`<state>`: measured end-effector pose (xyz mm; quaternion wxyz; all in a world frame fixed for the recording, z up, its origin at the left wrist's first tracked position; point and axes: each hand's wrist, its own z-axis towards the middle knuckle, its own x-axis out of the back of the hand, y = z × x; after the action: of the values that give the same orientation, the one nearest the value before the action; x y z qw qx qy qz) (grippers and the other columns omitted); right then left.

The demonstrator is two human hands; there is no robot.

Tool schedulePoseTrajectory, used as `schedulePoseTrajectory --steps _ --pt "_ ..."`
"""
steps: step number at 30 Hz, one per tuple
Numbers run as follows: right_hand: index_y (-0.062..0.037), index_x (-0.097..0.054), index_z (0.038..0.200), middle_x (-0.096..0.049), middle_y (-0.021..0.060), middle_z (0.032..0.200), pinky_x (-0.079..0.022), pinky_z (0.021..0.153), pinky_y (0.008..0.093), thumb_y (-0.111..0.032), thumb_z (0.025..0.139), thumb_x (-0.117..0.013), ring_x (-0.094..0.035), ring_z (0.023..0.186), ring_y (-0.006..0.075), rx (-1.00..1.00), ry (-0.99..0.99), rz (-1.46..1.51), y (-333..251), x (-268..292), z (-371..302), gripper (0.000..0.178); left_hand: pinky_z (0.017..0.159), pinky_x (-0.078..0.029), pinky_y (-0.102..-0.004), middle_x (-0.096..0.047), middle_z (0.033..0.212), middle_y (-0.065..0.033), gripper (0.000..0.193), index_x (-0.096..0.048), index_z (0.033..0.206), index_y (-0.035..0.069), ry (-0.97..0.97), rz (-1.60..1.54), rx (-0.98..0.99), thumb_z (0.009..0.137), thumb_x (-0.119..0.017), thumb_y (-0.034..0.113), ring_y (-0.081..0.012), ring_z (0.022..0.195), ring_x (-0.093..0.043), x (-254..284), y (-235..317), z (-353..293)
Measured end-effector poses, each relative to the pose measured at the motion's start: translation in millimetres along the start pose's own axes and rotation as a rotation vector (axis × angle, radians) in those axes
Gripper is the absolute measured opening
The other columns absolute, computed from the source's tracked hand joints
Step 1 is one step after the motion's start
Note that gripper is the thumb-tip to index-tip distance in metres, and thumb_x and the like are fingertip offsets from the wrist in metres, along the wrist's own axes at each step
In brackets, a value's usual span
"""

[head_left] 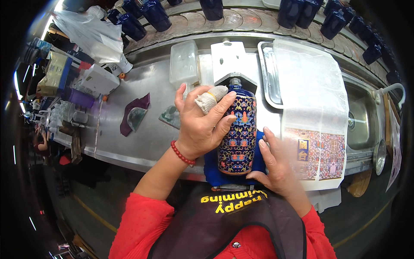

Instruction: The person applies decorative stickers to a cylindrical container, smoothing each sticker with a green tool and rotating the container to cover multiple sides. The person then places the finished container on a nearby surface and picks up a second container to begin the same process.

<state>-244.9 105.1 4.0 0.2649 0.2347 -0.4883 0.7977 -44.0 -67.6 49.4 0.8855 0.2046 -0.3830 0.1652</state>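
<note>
A dark blue bottle (pixel 238 138) with a dense multicoloured flower pattern lies with its neck away from me. Its neck end meets a white bracket (pixel 228 58), and a blue cloth (pixel 211 166) is under its base. My left hand (pixel 199 123) grips the bottle's upper left side, thumb and forefinger pressed on the pattern. One of its fingers wears a grey cloth wrap (pixel 210 99) tied with a yellow band. Beside the lower right of the bottle, my right hand (pixel 280 166) has its fingers apart, the thumb close to the base; part of this hand is blurred.
Patterned decal sheets (pixel 317 155) under white paper lie at the right over a metal tray (pixel 271 77), before a sink (pixel 362 118). A clear plastic box (pixel 184 62) and a purple cloth (pixel 133 114) are on the metal bench. Blue bottles (pixel 155 15) line the conveyor behind.
</note>
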Motion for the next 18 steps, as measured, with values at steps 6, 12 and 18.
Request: schedulePoseTrajectory --steps 6,12,18 --pt "-0.0023 -0.044 0.151 -0.038 0.0312 0.157 -0.046 0.108 0.0526 -0.016 0.071 -0.09 -0.049 0.134 0.0489 0.017 0.084 -0.044 2 -12 1 0.094 0.121 -0.017 -0.0569 -0.072 0.122 -0.01 0.041 -0.073 0.131 0.011 -0.019 -0.039 -0.028 0.101 -0.065 0.037 -0.0284 0.118 -0.061 1 -2 1" --pt "-0.0012 -0.045 0.148 -0.044 0.0324 0.152 -0.048 0.106 0.0532 -0.014 0.072 -0.09 -0.053 0.13 0.0488 0.138 0.13 -0.123 -1 -12 1 0.089 0.117 -0.027 -0.0537 -0.075 0.112 -0.0101 0.034 -0.072 0.123 0.01 0.002 -0.424 0.198 0.104 -0.062 0.035 -0.0266 0.103 -0.069 -1 -12 6" --pt "-0.0033 -0.04 0.153 -0.042 0.0346 0.153 -0.045 0.11 0.0547 -0.018 0.076 -0.09 -0.05 0.137 0.0505 0.12 0.092 -0.1 -3 -10 2 0.092 0.084 -0.041 -0.0395 -0.07 0.085 -0.0078 0.026 -0.069 0.094 0.006 -0.05 -0.556 0.191 0.102 -0.062 0.03 -0.0273 0.077 -0.059 -3 -27 38"
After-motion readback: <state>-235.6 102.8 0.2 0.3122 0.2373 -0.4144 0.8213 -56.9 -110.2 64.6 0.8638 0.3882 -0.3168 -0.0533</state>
